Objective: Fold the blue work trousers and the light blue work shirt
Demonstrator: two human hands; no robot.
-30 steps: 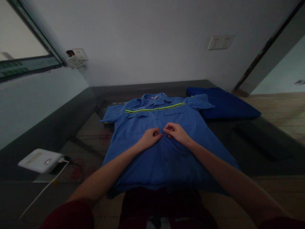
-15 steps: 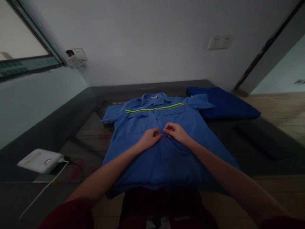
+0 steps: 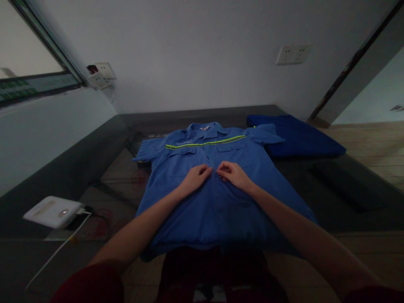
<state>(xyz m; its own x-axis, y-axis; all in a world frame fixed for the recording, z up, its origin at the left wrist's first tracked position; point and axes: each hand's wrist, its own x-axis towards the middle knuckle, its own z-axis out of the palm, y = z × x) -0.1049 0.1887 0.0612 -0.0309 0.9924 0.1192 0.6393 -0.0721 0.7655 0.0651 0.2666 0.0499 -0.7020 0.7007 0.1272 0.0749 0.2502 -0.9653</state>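
A blue short-sleeved work shirt (image 3: 189, 219) lies spread front side up, its collar toward the wall and a yellow-green stripe across the chest. At the front placket, below the chest pockets, my left hand (image 3: 198, 176) pinches the shirt's edge with curled fingers. My right hand (image 3: 232, 174) is just to the right, thumb and forefinger pressed together on the other side of the placket. A small gap separates the fingertips. Any button between them is too small to make out.
Behind the right sleeve lies a folded dark blue garment (image 3: 303, 136) on the dark table (image 3: 293, 181). A flat black object (image 3: 344, 185) rests nearer on the right. On the left sits a white power bank (image 3: 53, 211) with a white cable (image 3: 57, 252). Wall sockets (image 3: 293, 54) are behind.
My left hand has shifted slightly up and left, its fingertips now a little higher on the placket. My right hand and the shirt are almost unmoved.
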